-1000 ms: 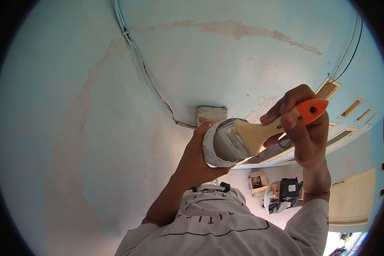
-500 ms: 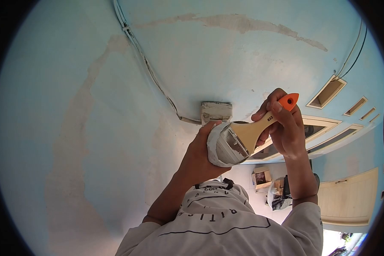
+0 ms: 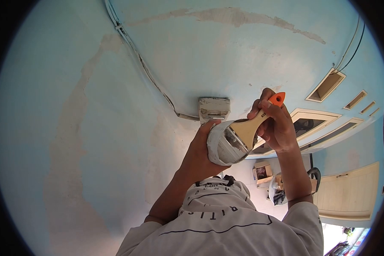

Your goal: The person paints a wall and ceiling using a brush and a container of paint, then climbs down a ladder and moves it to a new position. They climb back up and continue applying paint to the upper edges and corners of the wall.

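My left hand (image 3: pixel 197 151) is wrapped round a white paint cup (image 3: pixel 214 149), tilted so its mouth faces me. Pale paint coats the inside of the cup. In my right hand (image 3: pixel 276 121) is a flat paintbrush (image 3: pixel 248 129) with a cream wooden handle and an orange tip. Its metal ferrule and bristles reach down into the cup, and the bristle ends are hard to make out against the paint. Just beyond the cup, a paint-smeared electrical box (image 3: pixel 214 106) is fixed to the light blue wall.
A cable (image 3: pixel 143 64) runs down the wall (image 3: pixel 128 98) to the box. Bare plaster patches (image 3: pixel 68 136) mark the wall. At right are window frames (image 3: pixel 313 123), vent openings (image 3: pixel 327 85) and a cream door (image 3: pixel 350 192). An open cardboard box (image 3: pixel 262 172) and a bag (image 3: pixel 277 192) stand on the floor.
My right hand has shifted left and slightly down, and the brush has gone deeper into the cup. The view has shifted slightly; my left hand still holds the cup.
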### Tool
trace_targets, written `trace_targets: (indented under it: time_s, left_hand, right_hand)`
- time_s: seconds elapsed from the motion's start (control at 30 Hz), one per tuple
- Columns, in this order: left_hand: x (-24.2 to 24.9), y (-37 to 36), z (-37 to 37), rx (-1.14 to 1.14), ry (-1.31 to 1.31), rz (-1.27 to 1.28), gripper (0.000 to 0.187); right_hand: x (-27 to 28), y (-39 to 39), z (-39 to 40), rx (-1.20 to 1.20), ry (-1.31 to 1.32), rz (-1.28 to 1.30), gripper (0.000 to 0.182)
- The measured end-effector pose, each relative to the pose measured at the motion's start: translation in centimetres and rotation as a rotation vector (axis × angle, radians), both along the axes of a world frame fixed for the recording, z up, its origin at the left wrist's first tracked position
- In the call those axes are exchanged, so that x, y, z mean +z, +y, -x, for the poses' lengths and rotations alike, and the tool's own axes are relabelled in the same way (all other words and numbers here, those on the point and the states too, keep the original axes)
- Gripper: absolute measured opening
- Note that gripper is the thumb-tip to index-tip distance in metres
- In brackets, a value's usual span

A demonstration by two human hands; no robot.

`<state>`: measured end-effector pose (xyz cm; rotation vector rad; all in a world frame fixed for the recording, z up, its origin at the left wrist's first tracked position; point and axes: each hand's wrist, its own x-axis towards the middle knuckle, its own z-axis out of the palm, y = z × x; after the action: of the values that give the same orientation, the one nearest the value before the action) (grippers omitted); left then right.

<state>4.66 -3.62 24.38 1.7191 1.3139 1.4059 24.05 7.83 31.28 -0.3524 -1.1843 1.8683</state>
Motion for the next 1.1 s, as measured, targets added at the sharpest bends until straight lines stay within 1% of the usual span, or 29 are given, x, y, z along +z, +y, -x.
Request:
trace_targets:
  time_s: [0.17, 0.3, 0.37, 0.4, 0.47, 0.5, 0.57, 0.6, 0.67, 0.7, 0.73, 0.8, 0.83, 0.87, 0.93, 0.97, 1.0, 1.07, 1.1]
  left_hand:
    - [-1.1, 0.2, -0.4, -0.011, -0.027, -0.01, 0.106]
    - [-2.6, 0.4, -0.7, -0.007, -0.038, -0.048, 0.109]
    - [-2.4, 0.4, -0.9, 0.007, 0.015, -0.044, 0.109]
    - [-2.1, 0.5, -0.9, 0.023, 0.065, -0.047, 0.109]
    - [-1.5, 0.7, -1.0, 0.023, 0.067, -0.084, 0.111]
    - [-1.1, 0.6, -1.2, 0.027, 0.064, -0.12, 0.113]
    - [-0.1, 0.5, -1.2, -0.004, 0.032, -0.07, 0.113]
    - [0.4, 0.4, -1.2, -0.036, 0.001, -0.023, 0.113]
    - [1.1, 0.2, -1.1, -0.063, -0.039, 0.004, 0.113]
    - [1.4, 0.2, -1.1, -0.087, -0.081, 0.029, 0.112]
    - [1.6, 0.1, -1.1, -0.087, -0.08, 0.026, 0.112]
    - [2.0, -0.1, -1.1, -0.075, -0.056, 0.101, 0.109]
    - [2.2, -0.1, -1.0, -0.075, -0.056, 0.098, 0.109]
    - [2.6, -0.2, -1.0, -0.073, -0.03, 0.11, 0.108]
    - [2.8, 0.0, -1.1, -0.073, -0.005, 0.117, 0.107]
    - [2.7, 0.0, -1.1, -0.085, -0.02, 0.089, 0.106]
    - [2.7, 0.1, -1.1, -0.097, -0.036, 0.061, 0.104]
    - [2.9, 0.3, -1.2, -0.116, -0.057, 0.058, 0.103]
    - [3.0, 0.4, -1.2, -0.134, -0.077, 0.06, 0.102]
  right_hand:
    - [-0.9, -0.3, -0.1, 0.023, 0.06, 0.075, 0.014]
    - [-0.7, -0.4, -0.4, 0.017, 0.051, 0.064, 0.014]
    - [0.5, -0.1, -1.1, -0.027, -0.092, -0.039, 0.013]
    - [1.5, -0.3, -1.6, -0.078, -0.144, -0.172, 0.013]
    - [3.2, -1.0, -2.4, -0.146, -0.179, -0.437, 0.015]
    - [3.9, -1.6, -2.6, -0.144, -0.18, -0.433, 0.015]
    - [5.2, -3.0, -2.7, -0.24, -0.186, -0.661, 0.018]
    - [5.6, -3.3, -2.8, -0.242, -0.185, -0.659, 0.018]
    - [6.5, -3.9, -2.9, -0.31, -0.159, -0.781, 0.02]
    - [6.7, -4.1, -3.3, -0.358, -0.179, -0.78, 0.025]
    - [7.0, -4.5, -3.7, -0.359, -0.177, -0.783, 0.025]
    - [7.6, -5.3, -4.2, -0.468, -0.222, -0.868, 0.03]
    - [7.7, -5.8, -3.6, -0.613, -0.322, -0.951, 0.042]
    - [8.4, -5.7, -4.0, -0.615, -0.322, -0.953, 0.042]
    - [10.3, -5.4, -5.1, -0.444, -0.557, -1.474, 0.039]
    - [9.9, -5.6, -4.9, -0.44, -0.467, -1.436, 0.037]
    - [10.0, -5.7, -4.9, -0.441, -0.469, -1.439, 0.037]
    - [10.1, -5.9, -4.8, -0.482, -0.466, -1.562, 0.037]
    - [10.2, -5.8, -4.9, -0.482, -0.466, -1.567, 0.037]
